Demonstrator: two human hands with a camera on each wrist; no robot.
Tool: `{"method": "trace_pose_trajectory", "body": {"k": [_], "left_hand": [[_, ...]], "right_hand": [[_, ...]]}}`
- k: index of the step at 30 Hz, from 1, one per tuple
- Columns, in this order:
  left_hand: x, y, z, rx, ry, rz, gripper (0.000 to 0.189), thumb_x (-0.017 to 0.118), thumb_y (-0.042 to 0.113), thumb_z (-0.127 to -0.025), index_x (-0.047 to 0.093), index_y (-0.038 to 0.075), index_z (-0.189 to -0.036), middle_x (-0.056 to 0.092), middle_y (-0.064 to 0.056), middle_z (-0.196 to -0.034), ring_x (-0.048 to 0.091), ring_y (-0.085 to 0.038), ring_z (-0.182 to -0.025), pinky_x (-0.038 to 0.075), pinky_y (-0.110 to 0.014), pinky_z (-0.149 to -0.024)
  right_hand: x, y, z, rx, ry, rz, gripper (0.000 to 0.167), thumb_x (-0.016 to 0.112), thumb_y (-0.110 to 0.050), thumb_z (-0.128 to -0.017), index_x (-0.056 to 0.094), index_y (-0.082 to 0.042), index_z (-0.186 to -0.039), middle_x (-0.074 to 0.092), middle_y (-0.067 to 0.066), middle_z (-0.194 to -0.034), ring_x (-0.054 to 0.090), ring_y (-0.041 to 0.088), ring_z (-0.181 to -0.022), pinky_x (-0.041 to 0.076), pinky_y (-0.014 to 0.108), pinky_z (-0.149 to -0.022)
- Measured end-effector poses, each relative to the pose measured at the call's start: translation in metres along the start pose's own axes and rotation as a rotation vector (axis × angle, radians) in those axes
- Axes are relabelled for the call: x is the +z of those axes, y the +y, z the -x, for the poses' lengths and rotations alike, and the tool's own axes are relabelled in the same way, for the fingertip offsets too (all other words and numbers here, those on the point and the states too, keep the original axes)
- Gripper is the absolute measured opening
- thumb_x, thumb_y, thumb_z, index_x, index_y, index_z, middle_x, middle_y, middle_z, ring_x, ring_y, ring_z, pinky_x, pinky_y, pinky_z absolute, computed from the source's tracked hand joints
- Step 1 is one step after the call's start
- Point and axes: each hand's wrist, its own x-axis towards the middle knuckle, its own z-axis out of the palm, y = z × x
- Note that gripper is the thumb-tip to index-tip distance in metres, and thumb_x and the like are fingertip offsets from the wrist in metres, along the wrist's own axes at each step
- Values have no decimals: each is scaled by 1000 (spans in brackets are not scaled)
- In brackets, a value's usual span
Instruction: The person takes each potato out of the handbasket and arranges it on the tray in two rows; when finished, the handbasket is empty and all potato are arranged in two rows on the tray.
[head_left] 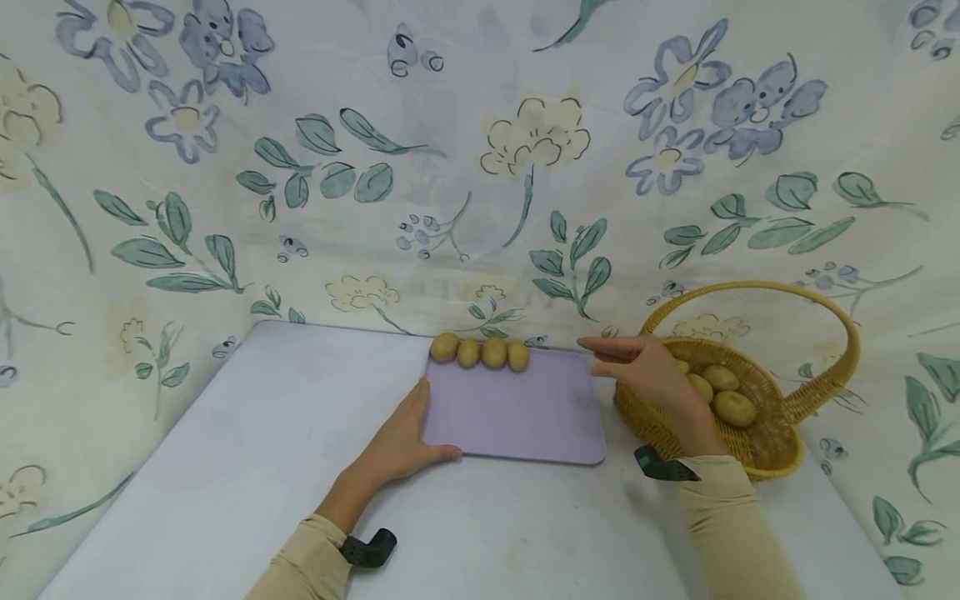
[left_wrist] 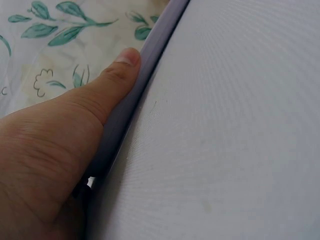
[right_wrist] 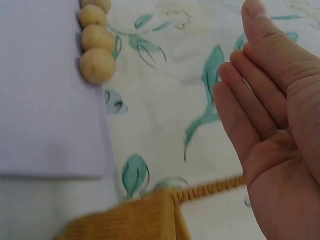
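Note:
A lilac tray [head_left: 517,408] lies on the table with a row of several potatoes [head_left: 493,352] along its far edge, starting at the far left corner. My left hand [head_left: 397,442] rests at the tray's near left corner, thumb along the front edge and fingers along the left side. In the left wrist view the thumb [left_wrist: 117,75] lies straight against the tray's rim. My right hand [head_left: 656,379] is held over the left side of a wicker basket [head_left: 776,429], its fingers extended toward the tray. Its palm [right_wrist: 280,165] shows bare in the right wrist view. More potatoes [head_left: 735,408] lie in the basket.
The white table [head_left: 300,417] reaches to a floral cloth [head_left: 450,208] hanging at the back and sides. The basket's tall arched handle [head_left: 847,350] rises at the right. Dark bands circle both wrists.

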Motion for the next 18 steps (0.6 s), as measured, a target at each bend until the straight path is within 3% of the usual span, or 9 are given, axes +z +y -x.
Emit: {"method": "trace_pose_trajectory", "body": {"k": [3,9,12,14,18], "left_hand": [[1,0,-1,7,0,-2,136,82,66,-73,7,-7,-160,8,-23,-170,12,-38,-159,18,-50,-130],[0,0,0,6,-5,7,136,83,65,-73,7,-7,-160,8,-23,-170,12,-38,-159,17,-50,-130],[0,-1,0,7,1,13,136,83,64,-73,7,-7,-160,8,-24,-170,13,-38,-158,18,-51,-130],[0,-2,0,8,4,11,136,83,65,-73,7,-7,-160,8,-24,-170,13,-39,-158,18,-51,-130],[1,-3,-1,6,4,14,137,82,66,-73,7,-6,-161,8,-23,-170,13,-38,-159,18,-51,-130]], "right_hand": [[-14,3,14,-31,8,48,50,78,-24,-91,67,-5,-135,68,8,-138,65,-5,-116,56,14,-93],[-42,8,34,-103,-21,45,43,75,-8,-92,65,3,-133,72,-18,-121,68,-3,-111,55,11,-91],[-60,13,40,-123,-55,20,46,72,-2,-93,60,9,-136,72,-17,-124,67,-4,-112,54,11,-92],[-72,18,43,-104,-40,27,45,72,-4,-94,60,10,-135,73,-15,-123,67,-5,-112,54,10,-91],[-93,29,48,17,39,115,48,74,-18,-95,62,4,-136,74,-20,-118,64,-12,-107,49,6,-90]]}}
